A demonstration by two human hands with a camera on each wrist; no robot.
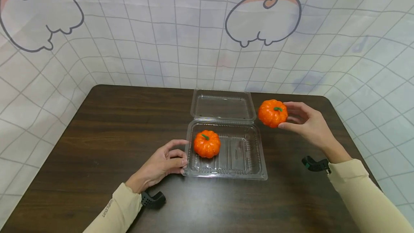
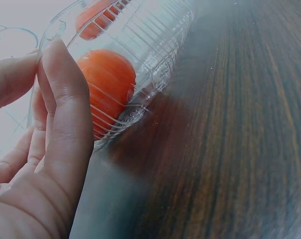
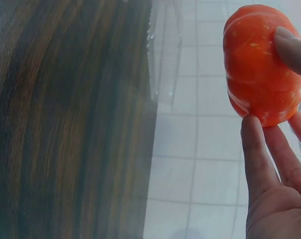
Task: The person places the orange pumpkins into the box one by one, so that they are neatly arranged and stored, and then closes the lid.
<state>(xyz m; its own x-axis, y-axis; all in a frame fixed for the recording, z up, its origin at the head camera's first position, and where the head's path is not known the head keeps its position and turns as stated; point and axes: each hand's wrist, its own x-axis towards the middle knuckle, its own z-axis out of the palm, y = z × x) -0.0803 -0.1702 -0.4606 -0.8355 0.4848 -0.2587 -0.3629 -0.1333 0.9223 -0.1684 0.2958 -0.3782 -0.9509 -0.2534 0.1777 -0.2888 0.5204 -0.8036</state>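
An open, clear plastic clamshell container lies on the table, its hinged lid folded back toward the wall. Inside, at the left, sits a small orange pumpkin with a green stem. My left hand pinches the container's left rim between thumb and fingers, as the left wrist view shows up close. To the right of the lid, my right hand holds a second orange pumpkin by its side. The right wrist view has this pumpkin between thumb and fingertips, raised over the tabletop.
The dark wooden table ends at the back against a white gridded cloth with cartoon drawings. This cloth also rises at the left and right sides. Black straps sit at both wrists, below light yellow sleeves.
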